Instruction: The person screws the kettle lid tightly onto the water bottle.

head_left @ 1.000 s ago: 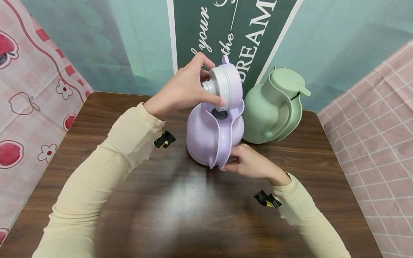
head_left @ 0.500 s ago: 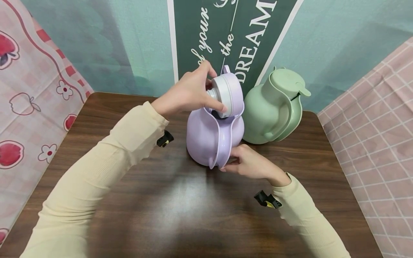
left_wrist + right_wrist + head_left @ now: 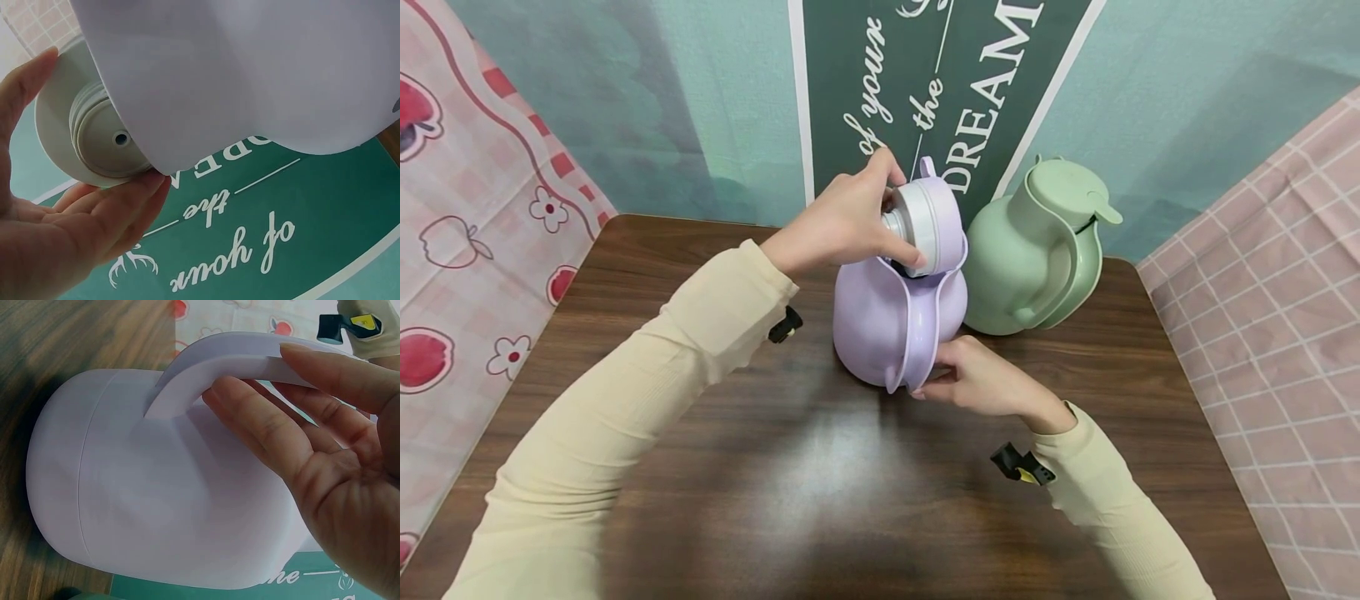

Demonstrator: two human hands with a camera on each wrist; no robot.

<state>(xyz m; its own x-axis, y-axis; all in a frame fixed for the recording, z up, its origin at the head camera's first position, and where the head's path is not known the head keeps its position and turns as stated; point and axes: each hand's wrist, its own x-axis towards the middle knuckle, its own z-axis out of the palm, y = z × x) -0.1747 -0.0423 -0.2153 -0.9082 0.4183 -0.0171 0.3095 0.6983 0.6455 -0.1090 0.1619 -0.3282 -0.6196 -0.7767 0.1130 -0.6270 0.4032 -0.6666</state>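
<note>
A lilac thermos jug [image 3: 872,321] stands upright on the wooden table. My left hand [image 3: 850,218] grips its stopper lid [image 3: 927,225] by the rim, thumb on the near side and fingers on the far side. The lid is tilted on its side right above the jug's mouth, its threaded white underside facing left. A small hole shows in the middle of that underside in the left wrist view, where the jug's wall [image 3: 206,75] overlaps part of the lid. My right hand [image 3: 981,379] holds the jug's handle [image 3: 921,333] near its lower end, fingers inside the loop.
A green thermos jug [image 3: 1018,258] with its lid on stands close behind and right of the lilac one. At the back hangs a teal cloth with a dark green lettered panel [image 3: 917,83]. Patterned cloths border the table [image 3: 820,500] left and right.
My left hand has brought the lid slightly down and to the right, closer over the jug's mouth, moving little in the last half second. The right hand and jug stay put.
</note>
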